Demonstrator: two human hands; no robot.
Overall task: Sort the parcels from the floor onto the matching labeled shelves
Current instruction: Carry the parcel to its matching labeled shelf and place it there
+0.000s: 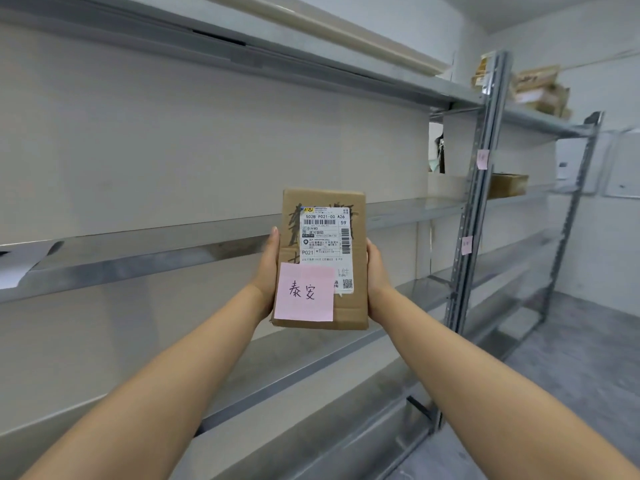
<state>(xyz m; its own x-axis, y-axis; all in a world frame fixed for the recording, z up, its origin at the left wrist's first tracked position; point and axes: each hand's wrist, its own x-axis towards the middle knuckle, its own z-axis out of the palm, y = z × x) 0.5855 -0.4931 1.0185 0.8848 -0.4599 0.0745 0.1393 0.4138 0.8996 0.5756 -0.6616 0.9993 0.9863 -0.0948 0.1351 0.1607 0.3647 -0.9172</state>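
Left hand (268,268) and right hand (375,275) clamp the parcel (323,258), pink note (304,292) facing up; next comes finding its matching shelf tag (467,244).

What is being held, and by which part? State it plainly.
A cardboard parcel with a pink sticky note, held upright by its two long side edges: left hand on the left edge, right hand on the right.
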